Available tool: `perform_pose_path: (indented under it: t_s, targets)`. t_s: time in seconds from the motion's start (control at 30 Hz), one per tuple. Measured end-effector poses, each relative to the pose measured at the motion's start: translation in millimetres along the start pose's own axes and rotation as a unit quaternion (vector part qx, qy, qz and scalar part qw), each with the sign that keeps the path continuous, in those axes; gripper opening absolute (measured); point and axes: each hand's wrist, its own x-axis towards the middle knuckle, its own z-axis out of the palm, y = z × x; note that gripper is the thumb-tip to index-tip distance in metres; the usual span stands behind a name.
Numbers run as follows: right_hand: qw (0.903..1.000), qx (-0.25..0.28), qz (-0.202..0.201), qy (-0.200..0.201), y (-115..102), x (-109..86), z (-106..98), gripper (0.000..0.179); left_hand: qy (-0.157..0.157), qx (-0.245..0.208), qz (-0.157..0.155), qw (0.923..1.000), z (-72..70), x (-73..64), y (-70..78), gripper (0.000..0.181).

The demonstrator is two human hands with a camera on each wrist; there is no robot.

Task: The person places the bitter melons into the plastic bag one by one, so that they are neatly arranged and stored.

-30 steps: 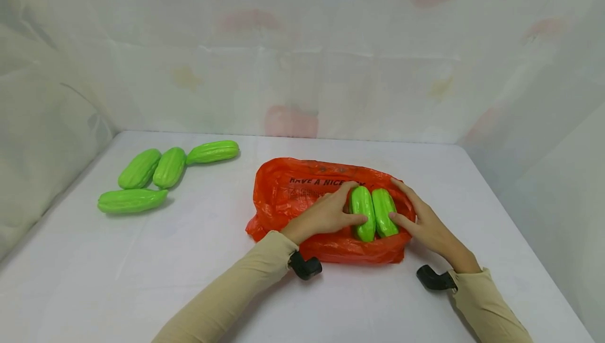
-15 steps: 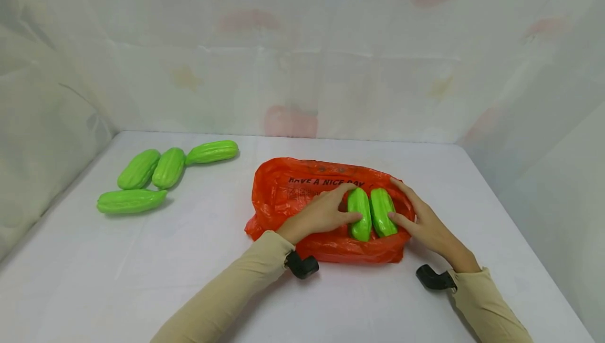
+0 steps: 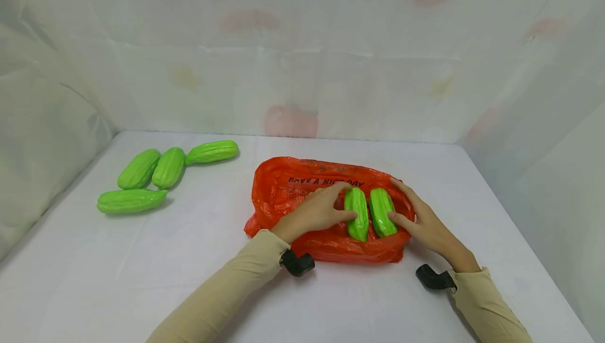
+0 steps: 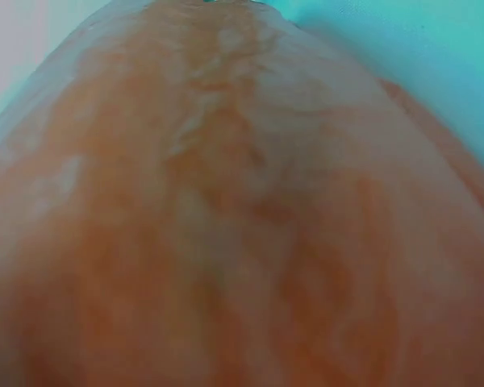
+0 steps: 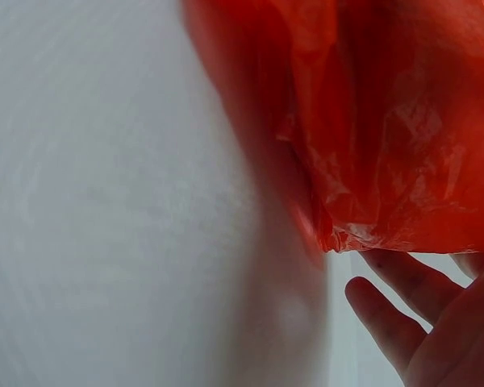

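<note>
A red plastic bag (image 3: 331, 251) with black printing lies with its mouth spread in the head view. Inside it, two light-green ridged gourds sit side by side with a small gap. My left hand (image 3: 317, 210) holds the left gourd (image 3: 357, 217) between thumb and fingers. The right gourd (image 3: 381, 211) lies beside my right hand (image 3: 427, 227), whose thumb reaches over the rim to it while the other fingers hold the bag's right side. In the right wrist view, fingers (image 5: 387, 322) show under the red plastic. Close, blurred red plastic (image 4: 226, 201) fills most of the left wrist view.
Several more green gourds lie at the table's back left, among them one lying crosswise (image 3: 131, 201) and one near the back edge (image 3: 212, 152). Black curved mounts (image 3: 298, 263) stick out at both wrists. Pale patterned cloth (image 3: 293, 70) hangs behind the white table (image 3: 94, 269).
My left hand has shifted slightly left with the left gourd, widening the gap between the two gourds in the bag. The right hand has stayed in place.
</note>
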Motion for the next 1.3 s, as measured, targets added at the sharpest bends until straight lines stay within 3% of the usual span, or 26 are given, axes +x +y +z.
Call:
perform_pose_path:
  t_s: [0.3,0.53,0.9,1.3]
  targets:
    - [1.0,-0.001,-0.003,0.004,1.0,-0.1,0.5,0.072,0.021,-0.007,0.021,0.9995,-9.8,-8.0,-3.6,0.062]
    - [1.0,0.001,-0.002,0.003,1.7,-0.2,1.8,0.072,0.037,-0.04,0.039,0.9978,-17.5,-17.2,-8.2,0.053]
    - [1.0,0.001,-0.005,0.004,3.1,-0.3,2.1,0.072,0.1,-0.064,0.06,0.9911,-31.3,-36.6,-17.1,0.043]
    - [1.0,0.0,0.003,0.002,3.6,0.1,2.6,0.072,0.136,-0.08,0.068,0.9852,-53.0,-55.1,-24.2,0.042]
